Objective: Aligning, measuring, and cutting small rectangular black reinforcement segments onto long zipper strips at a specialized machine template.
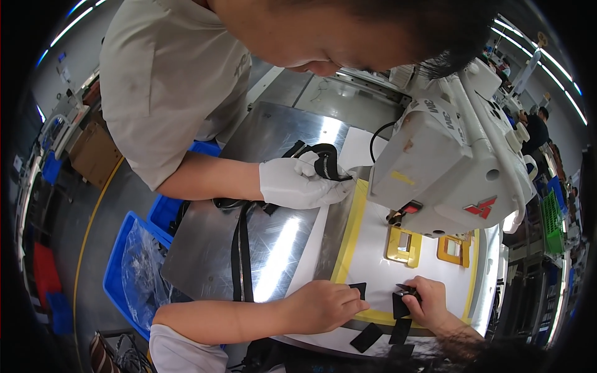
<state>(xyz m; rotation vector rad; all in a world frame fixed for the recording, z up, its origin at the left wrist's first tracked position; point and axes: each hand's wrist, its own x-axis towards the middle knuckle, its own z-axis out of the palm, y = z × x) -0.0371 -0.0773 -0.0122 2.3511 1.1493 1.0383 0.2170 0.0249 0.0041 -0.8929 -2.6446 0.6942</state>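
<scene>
My left hand (329, 306) is curled closed over the front of the white work plate (373, 276), with a small black fabric piece (358, 290) showing at its fingers. To its right, my right hand (426, 304) is closed round small dark thread snips (407, 289). Under those fingers is a black rectangular patch (400, 306). More black patches (367, 337) lie by the near edge. Across from me, a co-worker's white-gloved hand (305, 181) holds a black zipper strip (325, 163); another zipper strip (242, 261) hangs across the metal table.
A large white sewing machine head (429, 161) stands over the plate's far right. Two yellow frames (403, 247) sit beneath it. Yellow tape borders the plate. Left are the scratched metal table (205, 264) and a blue bin (118, 273) with clear plastic bags. The co-worker leans in from the far side.
</scene>
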